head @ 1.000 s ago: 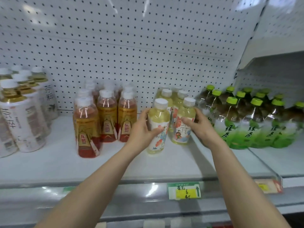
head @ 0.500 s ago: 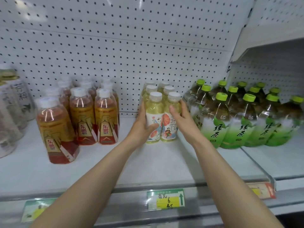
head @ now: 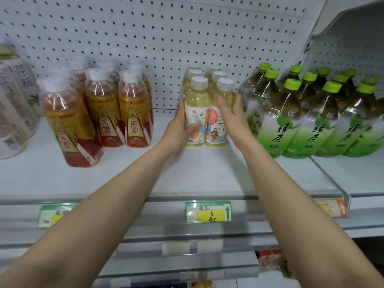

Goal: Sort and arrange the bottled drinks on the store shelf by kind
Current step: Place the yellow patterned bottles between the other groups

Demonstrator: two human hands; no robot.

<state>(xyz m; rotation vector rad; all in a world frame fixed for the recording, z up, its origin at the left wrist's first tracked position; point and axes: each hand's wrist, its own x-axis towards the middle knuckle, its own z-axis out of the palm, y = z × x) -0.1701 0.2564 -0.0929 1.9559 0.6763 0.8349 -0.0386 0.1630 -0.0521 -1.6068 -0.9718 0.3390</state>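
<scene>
Now my left hand (head: 179, 129) and right hand (head: 232, 119) had squared the two front pale yellow bottles (head: 204, 113) together at 12 o'clock, palms clamping them from both sides. White-label bottles (head: 12, 113) at 9 o'clock were blurred and cut off.

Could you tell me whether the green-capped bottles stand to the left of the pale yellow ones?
No, the green-capped bottles stand to the right of the pale yellow bottles, beyond the right hand.

Both arms reach forward, left hand (head: 180, 129) and right hand (head: 232, 119) cupped inward, fingers curled.
</scene>
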